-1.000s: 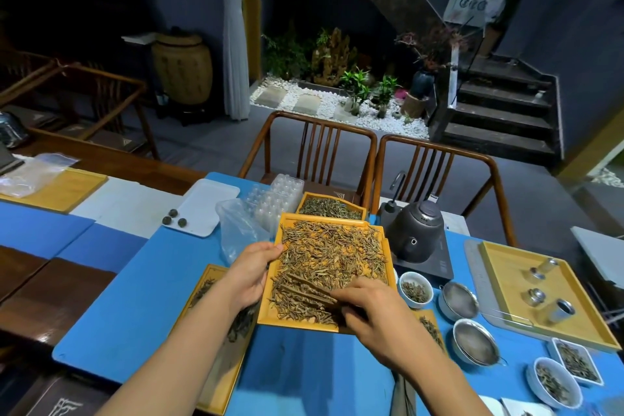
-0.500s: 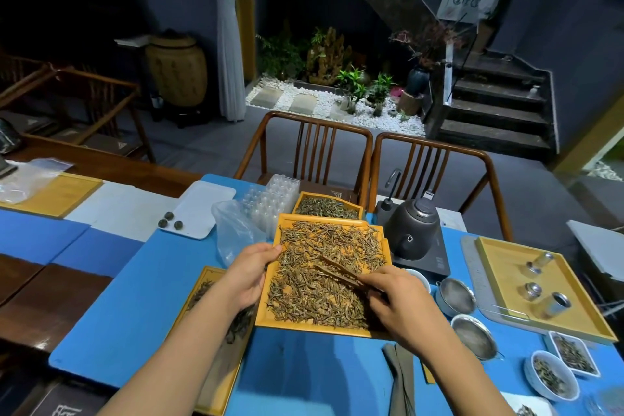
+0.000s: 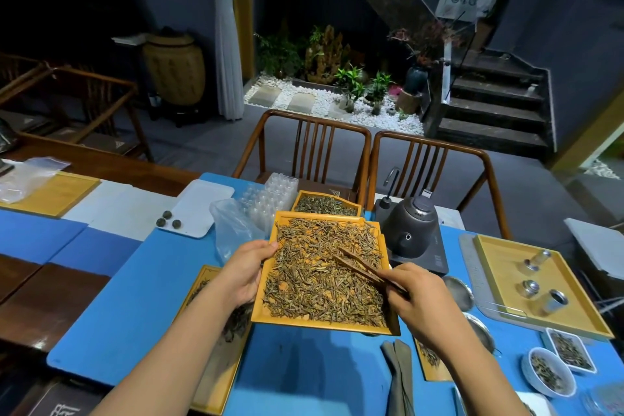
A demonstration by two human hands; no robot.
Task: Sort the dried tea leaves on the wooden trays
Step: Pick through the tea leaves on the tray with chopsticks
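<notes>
Blue table mat [image 3: 141,297] under both hands; wooden chairs [image 3: 305,149] and a stairway [image 3: 496,105] beyond. Left hand [image 3: 244,272] grips the tray [image 3: 270,312] edge; right hand [image 3: 417,297] pinches tongs [image 3: 363,268], now raised farther up over the tea leaves [image 3: 314,277] than a second ago.

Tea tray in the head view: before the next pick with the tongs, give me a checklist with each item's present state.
1. Left hand steadies the tray by its left edge: ok.
2. Right hand grips the tongs: ok.
3. Tong tips over the leaves, inside the tray: ok.
4. A leaf between the tips: cannot tell, too small to see.
5. Leaves within the tray rim, none seen on the blue mat beside it: ok.
6. Kettle apart from the right hand: ok.
</notes>
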